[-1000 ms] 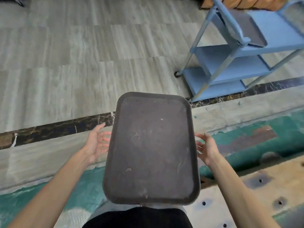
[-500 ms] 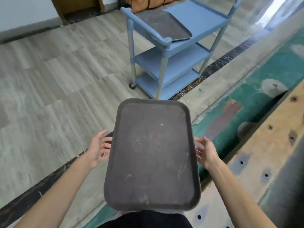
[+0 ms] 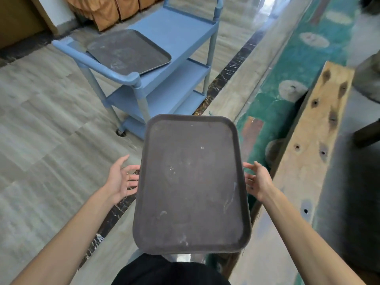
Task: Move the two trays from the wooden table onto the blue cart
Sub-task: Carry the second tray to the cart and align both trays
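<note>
Two hands (image 3: pixel 191 179) carry tray (image 3: pixel 191 186); second tray (image 3: pixel 128 51) on blue cart (image 3: pixel 178 29)

The tray (image 3: pixel 191 182) I hold is dark brown, flecked with pale whitish scuffs. At eleven o'clock stands the cart (image 3: pixel 174 31), a uniform light blue, carrying a second tray (image 3: pixel 127 51) of dark grey-brown with faint chalky swirls. The floor (image 3: pixel 41 124) at nine o'clock is beige-grey with a streaked wood-grain pattern, bordered by a black strip (image 3: pixel 232 66) veined in white (marble-like). At one o'clock the carpet (image 3: pixel 320 46) is teal with pale oval motifs. The table (image 3: pixel 312 140) at three o'clock is tan wood, dark-knotted.
</note>
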Demonstrator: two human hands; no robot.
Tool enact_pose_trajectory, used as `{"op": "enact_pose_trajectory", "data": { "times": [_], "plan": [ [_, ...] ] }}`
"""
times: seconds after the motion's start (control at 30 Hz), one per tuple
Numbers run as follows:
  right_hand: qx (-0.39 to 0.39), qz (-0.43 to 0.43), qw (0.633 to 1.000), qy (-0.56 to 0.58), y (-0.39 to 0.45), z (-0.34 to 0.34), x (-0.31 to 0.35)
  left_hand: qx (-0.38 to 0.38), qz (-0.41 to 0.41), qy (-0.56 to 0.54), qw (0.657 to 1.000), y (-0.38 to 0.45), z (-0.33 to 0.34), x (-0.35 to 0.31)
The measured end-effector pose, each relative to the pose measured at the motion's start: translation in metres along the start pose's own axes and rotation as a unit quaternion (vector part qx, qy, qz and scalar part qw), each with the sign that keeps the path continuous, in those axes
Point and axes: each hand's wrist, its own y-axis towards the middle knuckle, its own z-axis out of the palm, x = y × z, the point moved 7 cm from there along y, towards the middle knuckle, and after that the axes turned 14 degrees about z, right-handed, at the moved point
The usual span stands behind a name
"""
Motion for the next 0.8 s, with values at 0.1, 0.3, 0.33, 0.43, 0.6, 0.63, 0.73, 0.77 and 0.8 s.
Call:
{"op": "enact_pose_trajectory", "data": {
  "times": [0.1,0.3,0.33,0.43,0.6,0.63,0.73,0.77,0.8],
  "plan": [
    [-0.013,0.007,1.000,0.005,0.018,-0.008,0.035,0.004,-0.006,0.033,0.999,0.038,0.034,-0.018],
    [-0.048,0.005,0.999,0.019,0.066,-0.008,0.131,0.015,0.012,0.061,0.998,0.133,0.108,-0.070],
    [-0.055,0.011,0.998,0.025,0.074,-0.010,0.146,0.015,0.014,0.068,0.997,0.148,0.120,-0.078],
    [-0.068,0.010,0.997,0.017,0.090,-0.015,0.197,0.026,0.019,0.073,0.997,0.182,0.156,-0.105],
    [-0.070,0.004,0.997,0.012,0.117,-0.008,0.275,0.025,0.031,0.086,0.996,0.233,0.201,-0.155],
    [-0.066,0.001,0.998,0.008,0.122,-0.005,0.289,0.022,0.035,0.086,0.995,0.242,0.207,-0.164],
    [-0.064,-0.014,0.998,-0.002,0.136,0.003,0.337,0.020,0.043,0.089,0.995,0.269,0.224,-0.195],
    [-0.064,-0.017,0.998,-0.006,0.141,0.006,0.354,0.018,0.044,0.091,0.995,0.278,0.230,-0.204],
    [-0.063,-0.017,0.998,-0.009,0.146,0.009,0.370,0.015,0.045,0.093,0.995,0.288,0.236,-0.211]
  ]
}}
